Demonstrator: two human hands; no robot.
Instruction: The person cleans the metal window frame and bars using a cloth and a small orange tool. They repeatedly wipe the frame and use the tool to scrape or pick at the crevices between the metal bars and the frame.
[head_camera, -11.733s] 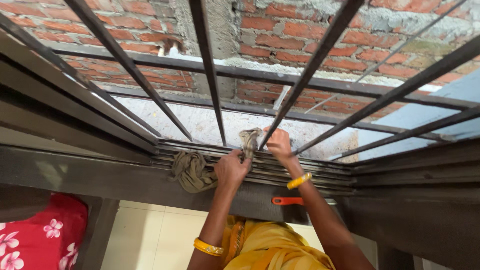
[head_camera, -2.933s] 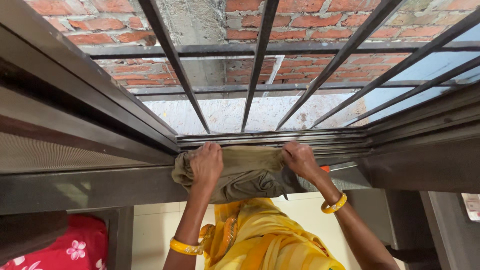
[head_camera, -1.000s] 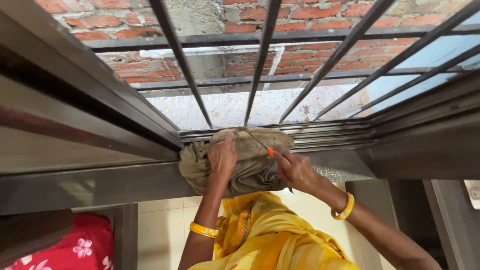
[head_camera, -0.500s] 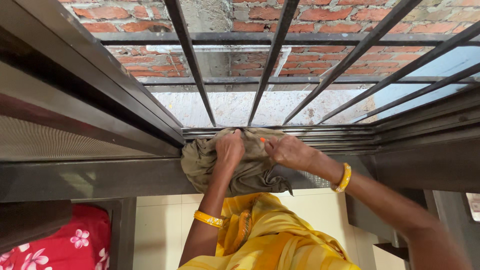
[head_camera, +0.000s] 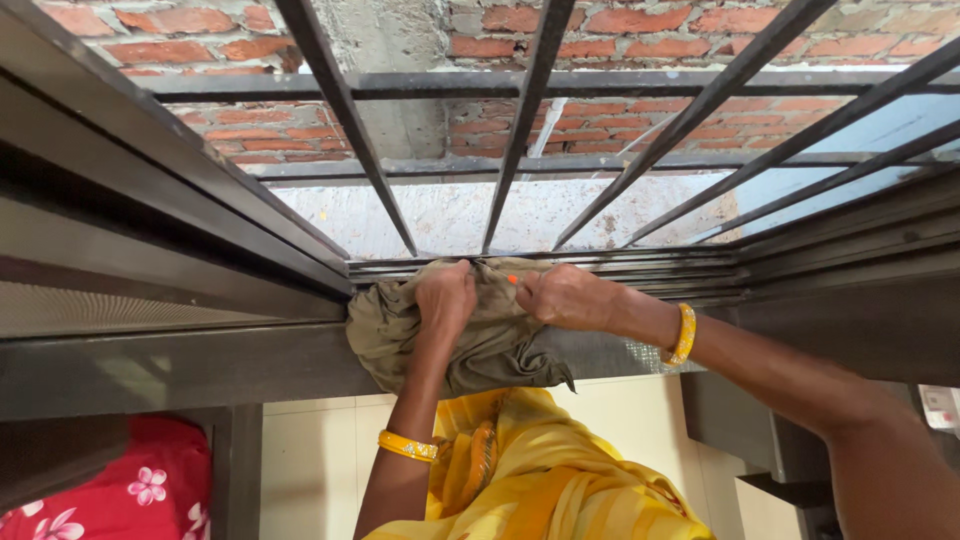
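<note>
lying bunched on the dark metal window sill (head_camera: 200, 365), the crumpled olive-green cloth (head_camera: 480, 340) drapes over the sill's near edge. left hand (head_camera: 445, 298) presses it, fingers curled into the fabric. right hand (head_camera: 565, 297) is closed around a small orange-tipped tool (head_camera: 512, 280) at the grooved sliding track (head_camera: 660, 272), beneath black iron bars (head_camera: 525, 120).

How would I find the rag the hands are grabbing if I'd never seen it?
Look below the dark window bars, at the grooved sill track. The olive-brown rag lies bunched there under both hands, the only soft, wrinkled thing among hard metal.
</note>
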